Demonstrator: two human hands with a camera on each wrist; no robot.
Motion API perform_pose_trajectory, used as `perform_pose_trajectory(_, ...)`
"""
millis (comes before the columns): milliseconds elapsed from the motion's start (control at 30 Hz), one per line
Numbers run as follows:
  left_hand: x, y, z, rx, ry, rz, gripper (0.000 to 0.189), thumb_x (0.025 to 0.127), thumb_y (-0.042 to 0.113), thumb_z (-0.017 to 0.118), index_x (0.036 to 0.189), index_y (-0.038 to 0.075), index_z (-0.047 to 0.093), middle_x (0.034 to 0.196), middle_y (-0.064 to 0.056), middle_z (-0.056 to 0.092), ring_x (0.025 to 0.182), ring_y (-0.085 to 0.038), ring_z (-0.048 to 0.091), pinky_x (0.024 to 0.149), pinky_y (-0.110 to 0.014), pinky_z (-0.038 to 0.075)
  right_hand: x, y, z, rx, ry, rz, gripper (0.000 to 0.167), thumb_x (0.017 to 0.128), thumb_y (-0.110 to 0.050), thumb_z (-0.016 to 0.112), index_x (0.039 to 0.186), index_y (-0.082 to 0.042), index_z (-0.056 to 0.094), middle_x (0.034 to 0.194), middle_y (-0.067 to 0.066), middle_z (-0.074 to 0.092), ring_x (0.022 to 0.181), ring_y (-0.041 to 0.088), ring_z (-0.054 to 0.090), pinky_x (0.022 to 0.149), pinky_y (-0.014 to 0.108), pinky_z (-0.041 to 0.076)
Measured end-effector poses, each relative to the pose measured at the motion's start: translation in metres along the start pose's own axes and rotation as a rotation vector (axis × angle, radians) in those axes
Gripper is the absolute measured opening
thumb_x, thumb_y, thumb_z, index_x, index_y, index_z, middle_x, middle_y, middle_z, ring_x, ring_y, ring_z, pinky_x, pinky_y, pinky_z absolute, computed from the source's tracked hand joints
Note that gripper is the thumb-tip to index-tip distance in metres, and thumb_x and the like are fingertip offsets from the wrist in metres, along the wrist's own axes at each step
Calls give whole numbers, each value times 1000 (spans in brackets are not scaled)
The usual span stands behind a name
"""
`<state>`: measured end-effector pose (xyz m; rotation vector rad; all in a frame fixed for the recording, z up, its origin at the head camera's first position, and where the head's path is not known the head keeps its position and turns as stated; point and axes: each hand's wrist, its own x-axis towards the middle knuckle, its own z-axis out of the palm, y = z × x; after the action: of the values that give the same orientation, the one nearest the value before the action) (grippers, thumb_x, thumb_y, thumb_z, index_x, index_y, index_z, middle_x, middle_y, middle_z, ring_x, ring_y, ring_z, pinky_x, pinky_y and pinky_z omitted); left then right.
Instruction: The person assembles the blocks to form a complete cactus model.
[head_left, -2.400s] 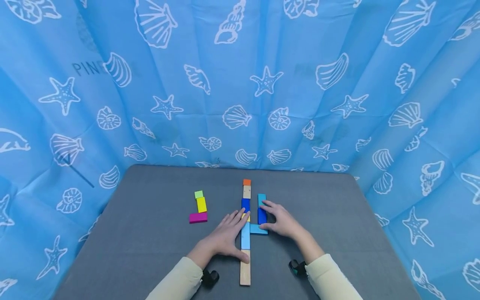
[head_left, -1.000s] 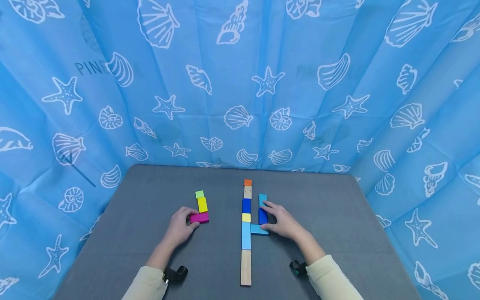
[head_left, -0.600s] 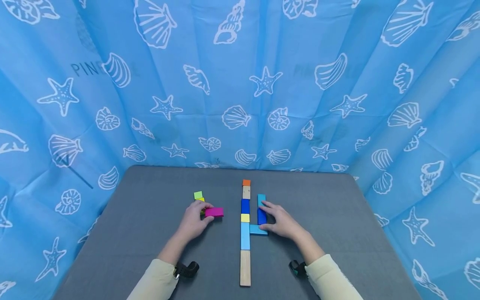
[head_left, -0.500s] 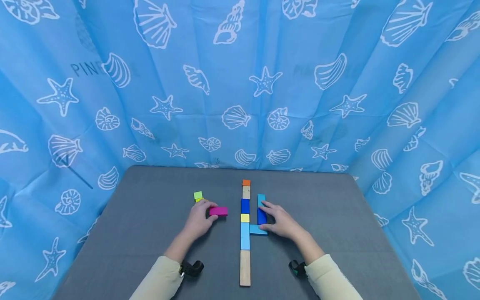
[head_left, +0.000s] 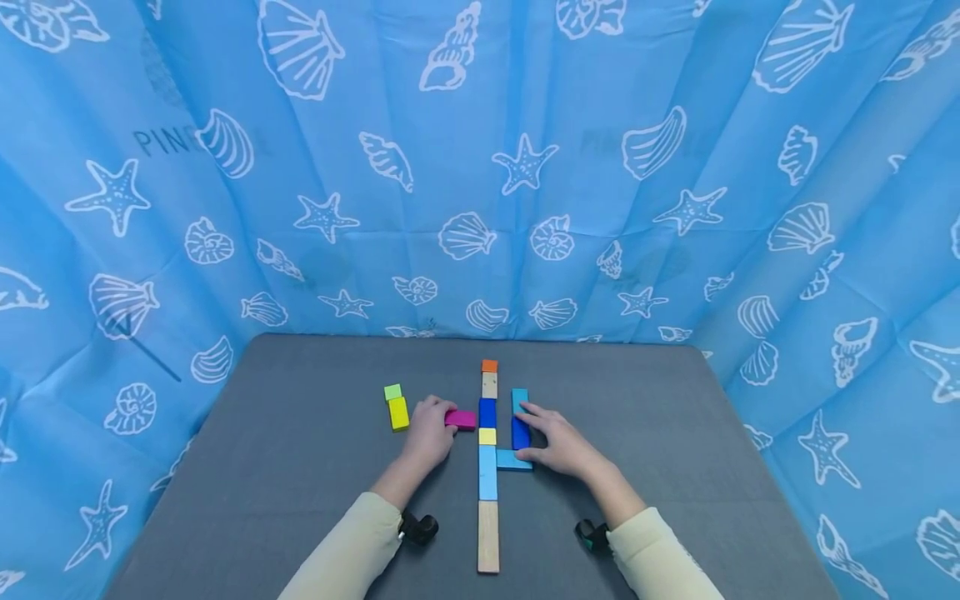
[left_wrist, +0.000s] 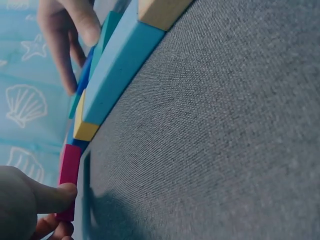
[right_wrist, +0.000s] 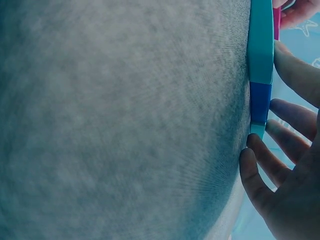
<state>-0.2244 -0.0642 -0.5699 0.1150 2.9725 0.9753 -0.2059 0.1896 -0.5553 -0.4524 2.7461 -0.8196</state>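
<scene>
In the head view my left hand (head_left: pixel 429 435) pinches a magenta block (head_left: pixel 463 420) between thumb and fingers. The block's far end reaches the left side of a column of blocks, by the dark blue block (head_left: pixel 487 412). The left wrist view shows the thumb on the magenta block (left_wrist: pixel 70 165). My right hand (head_left: pixel 561 443) lies with spread fingers on a second dark blue block (head_left: pixel 521 435), partly covering it. Its thumb touches the teal crosswise block (head_left: pixel 510 460). Another teal block (head_left: pixel 520 398) continues above. In the right wrist view, the right hand's fingers (right_wrist: pixel 295 120) are extended.
The column also has an orange block (head_left: pixel 490 365), a short wooden block (head_left: pixel 489 385), a pale yellow block (head_left: pixel 487 436), a light blue block (head_left: pixel 487 473) and a long wooden block (head_left: pixel 488 537). Leftward lie a green block (head_left: pixel 392 392) and a yellow block (head_left: pixel 398 413) on the grey table (head_left: pixel 300 467).
My left hand left the column, took hold of the magenta block below the yellow one, and carried it right to the column. The right hand stayed in place.
</scene>
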Motion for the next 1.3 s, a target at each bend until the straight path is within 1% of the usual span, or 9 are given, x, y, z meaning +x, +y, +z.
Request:
perform_pose_trajectory(267, 1, -2, 4, -13, -2, -5, 31, 90, 10, 76, 120, 7, 72, 121, -13, 63, 107, -28, 55, 94, -44, 52, 2, -2, 3, -9, -2, -8, 69, 89, -40, 77, 149, -16, 51, 163, 5, 37, 147, 36, 34, 113, 58, 36)
perform_pose_trajectory(500, -1, -4, 7, 7, -10, -9, 42, 89, 12, 78, 130, 8, 67, 127, -13, 63, 112, -29, 56, 99, -46, 52, 3, 0, 5, 0, -7, 0, 70, 89, -41, 77, 150, -17, 51, 163, 5, 36, 148, 36, 33, 113, 58, 35)
perform_pose_trajectory(633, -2, -6, 3, -18, -7, 14, 51, 88, 13, 79, 136, 6, 61, 130, -15, 62, 116, -30, 59, 101, -47, 51, 2, 0, 5, 10, -7, 9, 71, 89, -41, 77, 150, -17, 50, 163, 4, 36, 149, 36, 33, 113, 59, 36)
perform_pose_trajectory(733, -4, -10, -5, -49, 30, 35, 50, 88, 12, 78, 135, 5, 61, 128, -14, 63, 116, -29, 61, 100, -47, 52, 2, 1, 6, 13, -4, 8, 71, 89, -41, 77, 150, -17, 51, 163, 4, 36, 148, 37, 33, 112, 59, 36)
perform_pose_trajectory(867, -6, -23, -20, -76, 129, 69, 46, 87, 11, 78, 131, 4, 64, 122, -14, 64, 114, -31, 61, 99, -48, 50, 2, 1, 6, 15, -6, 8, 70, 89, -41, 76, 150, -17, 50, 163, 4, 36, 148, 36, 33, 113, 59, 36)
perform_pose_trajectory(967, -6, -36, -31, -91, 164, 40, 50, 85, 12, 79, 132, 5, 63, 126, -16, 61, 117, -35, 57, 100, -52, 47, 2, 2, 5, 14, -12, 11, 71, 90, -41, 76, 151, -17, 49, 164, 3, 35, 149, 36, 32, 113, 59, 35)
perform_pose_trajectory(1033, -5, -46, -38, -87, 149, -3, 56, 84, 13, 79, 136, 6, 59, 132, -18, 56, 120, -37, 52, 101, -55, 44, 2, 2, 4, 18, -11, 12, 71, 90, -41, 76, 151, -17, 49, 164, 4, 35, 149, 36, 32, 113, 59, 35)
perform_pose_trajectory(1133, -5, -58, -45, -64, 92, -61, 64, 84, 15, 78, 142, 5, 52, 139, -19, 49, 124, -38, 47, 104, -57, 42, 3, 3, 3, 15, -5, 10, 71, 90, -41, 76, 151, -17, 49, 164, 4, 35, 149, 36, 32, 113, 59, 36)
perform_pose_trajectory(1300, -5, -73, -48, -6, 38, -50, 64, 83, 15, 75, 141, 2, 52, 140, -21, 46, 124, -39, 46, 104, -58, 39, 4, 3, 3, 3, -6, 8, 71, 89, -43, 76, 151, -18, 50, 164, 4, 35, 149, 36, 32, 113, 59, 36)
